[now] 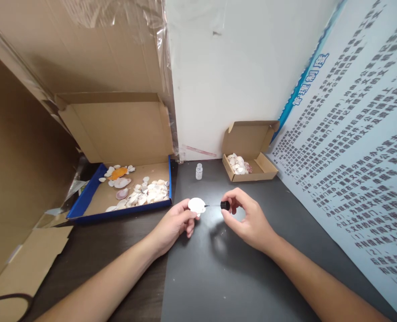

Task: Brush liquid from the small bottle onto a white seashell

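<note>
My left hand pinches a white seashell between thumb and fingers, just above the dark table. In my right hand is a black brush cap, gripped by the thumb and fingertips. Its thin stem points left, and the dark tip meets the shell's right edge or lies just over it; I cannot tell which. Behind the shell, a small clear glass bottle with a pale label stands upright and uncapped.
At the left, an open blue-edged cardboard box holds many shells, one of them orange. A smaller open cardboard box with shells stands at the back right. A printed poster lines the right side; a white wall rises behind.
</note>
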`<state>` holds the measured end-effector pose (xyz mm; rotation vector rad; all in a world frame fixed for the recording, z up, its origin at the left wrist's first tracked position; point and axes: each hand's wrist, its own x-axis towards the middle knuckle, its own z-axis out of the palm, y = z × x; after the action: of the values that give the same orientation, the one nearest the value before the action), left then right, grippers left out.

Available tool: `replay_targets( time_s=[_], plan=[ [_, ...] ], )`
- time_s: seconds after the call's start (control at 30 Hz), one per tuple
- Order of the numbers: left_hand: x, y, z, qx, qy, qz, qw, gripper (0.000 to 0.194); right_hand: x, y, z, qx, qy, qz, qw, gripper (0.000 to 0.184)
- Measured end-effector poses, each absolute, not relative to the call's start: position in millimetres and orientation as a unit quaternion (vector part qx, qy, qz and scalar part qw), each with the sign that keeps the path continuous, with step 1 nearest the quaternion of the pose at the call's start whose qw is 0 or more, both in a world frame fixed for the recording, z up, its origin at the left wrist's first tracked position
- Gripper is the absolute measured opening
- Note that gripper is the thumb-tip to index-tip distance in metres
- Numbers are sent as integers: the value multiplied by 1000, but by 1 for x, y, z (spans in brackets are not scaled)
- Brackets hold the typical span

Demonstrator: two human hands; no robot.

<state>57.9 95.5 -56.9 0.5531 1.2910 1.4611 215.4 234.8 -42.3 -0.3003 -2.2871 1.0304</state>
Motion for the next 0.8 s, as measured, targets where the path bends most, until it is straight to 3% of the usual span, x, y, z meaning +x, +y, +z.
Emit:
replay_targets(
  time_s=[0.13, 0.8],
  plan=[
    [58, 96, -58, 237, 537, 609, 533, 17, 215, 234, -42, -82, -874, 390, 278, 18],
    [58, 96, -60, 262, 546, 604, 517, 22, 215, 236, -43, -124, -862, 381, 312, 17]
  ],
)
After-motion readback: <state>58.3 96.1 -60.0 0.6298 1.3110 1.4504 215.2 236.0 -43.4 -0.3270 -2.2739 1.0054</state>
